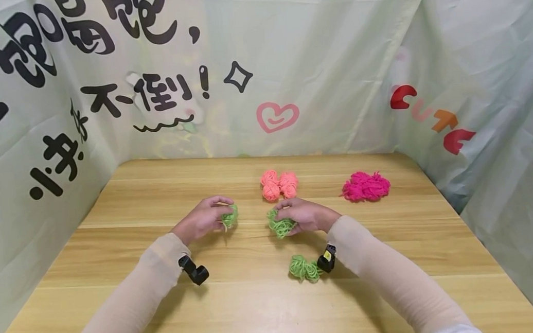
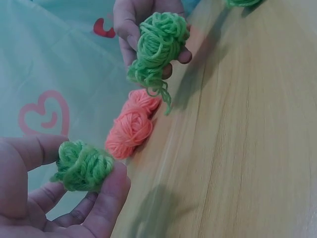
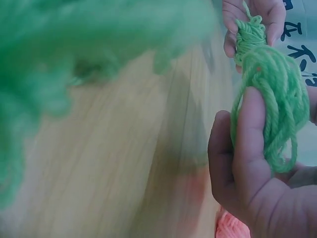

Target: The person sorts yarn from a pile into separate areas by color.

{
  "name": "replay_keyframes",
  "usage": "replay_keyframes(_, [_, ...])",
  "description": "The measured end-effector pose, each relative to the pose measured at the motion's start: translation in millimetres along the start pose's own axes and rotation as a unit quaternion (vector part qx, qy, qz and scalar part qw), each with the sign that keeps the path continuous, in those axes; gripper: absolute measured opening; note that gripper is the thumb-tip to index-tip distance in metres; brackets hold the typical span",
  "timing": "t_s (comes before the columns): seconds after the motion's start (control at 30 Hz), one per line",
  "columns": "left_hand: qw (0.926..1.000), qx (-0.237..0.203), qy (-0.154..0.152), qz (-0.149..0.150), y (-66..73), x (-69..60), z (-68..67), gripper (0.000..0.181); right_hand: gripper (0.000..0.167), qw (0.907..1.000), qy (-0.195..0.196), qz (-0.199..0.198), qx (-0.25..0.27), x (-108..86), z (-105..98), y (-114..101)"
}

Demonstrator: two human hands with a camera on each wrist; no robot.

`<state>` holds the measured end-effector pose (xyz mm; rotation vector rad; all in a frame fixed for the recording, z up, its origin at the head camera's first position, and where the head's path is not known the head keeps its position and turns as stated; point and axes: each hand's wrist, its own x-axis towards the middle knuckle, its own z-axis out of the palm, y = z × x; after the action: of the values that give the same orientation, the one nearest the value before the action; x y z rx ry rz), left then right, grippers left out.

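My left hand (image 1: 206, 218) pinches a small ball of green yarn (image 2: 84, 166) between thumb and fingertips, raised above the wooden table. Opposite it, my right hand (image 1: 308, 215) grips a larger, looser bundle of green yarn (image 1: 282, 224), with strands hanging from it. In the head view the two green pieces are apart, with a gap between the hands. A third clump of green yarn (image 1: 304, 268) lies on the table by the right wrist; it looms blurred and large in the right wrist view.
Coral yarn balls (image 1: 279, 184) sit together just beyond the right hand. Farther right lies a magenta yarn bundle (image 1: 366, 186). The wooden table (image 1: 239, 313) is bounded by printed cloth (image 1: 324, 69) at the back and sides. A small black camera is strapped to each wrist.
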<state>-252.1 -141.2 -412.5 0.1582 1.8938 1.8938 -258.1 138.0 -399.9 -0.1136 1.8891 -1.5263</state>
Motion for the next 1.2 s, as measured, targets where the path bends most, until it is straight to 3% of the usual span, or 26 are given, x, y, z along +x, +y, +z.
replay_keyframes(0.27, [0.9999,0.003,0.005,-0.012,1.7,-0.3,-4.8,0.042,0.048,1.0,-0.007,-0.003,0.003,1.9,2.0,-4.9])
replay_keyframes(0.5, [0.9999,0.006,0.006,0.008,2.9,-1.0,-10.9,0.04,0.045,1.0,0.0,-0.008,0.0,3.1,1.6,-11.5])
replay_keyframes(1.2, [0.9997,0.004,0.022,-0.011,2.2,-6.5,-28.5,0.046,0.047,0.9996,-0.021,-0.019,0.006,10.9,9.6,-24.1])
